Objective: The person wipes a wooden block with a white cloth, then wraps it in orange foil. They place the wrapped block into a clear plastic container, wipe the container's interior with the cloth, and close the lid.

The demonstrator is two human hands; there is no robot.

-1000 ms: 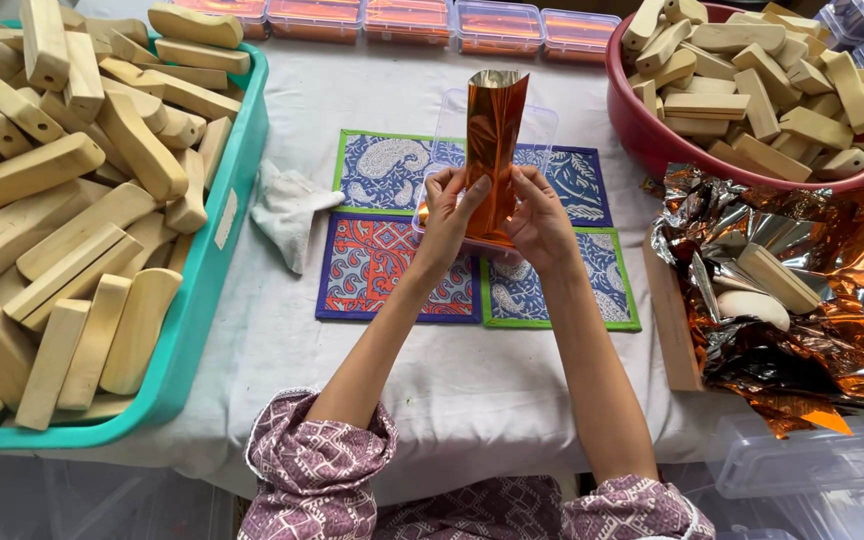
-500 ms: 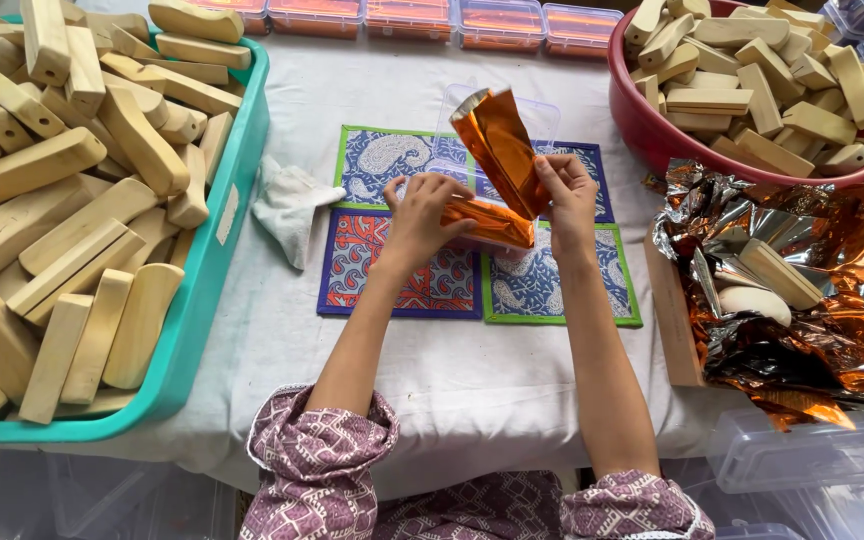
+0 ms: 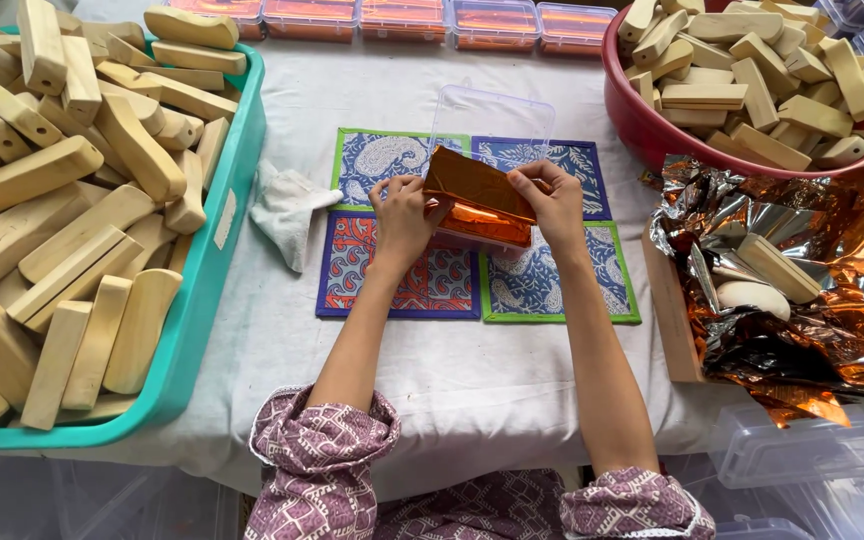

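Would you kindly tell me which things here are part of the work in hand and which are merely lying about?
In hand:
left hand
right hand
orange foil packet
clear plastic box

Lying about:
white cloth
teal tray of wooden blocks
red bowl of wooden blocks
crumpled foil
patterned mats

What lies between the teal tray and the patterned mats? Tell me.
In the head view, a crumpled white cloth lies on the white tablecloth between the teal tray and the patterned mats.

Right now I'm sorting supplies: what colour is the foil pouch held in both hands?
Shiny metallic orange foil pouch, seen in the head view, held between the left hand and right hand.
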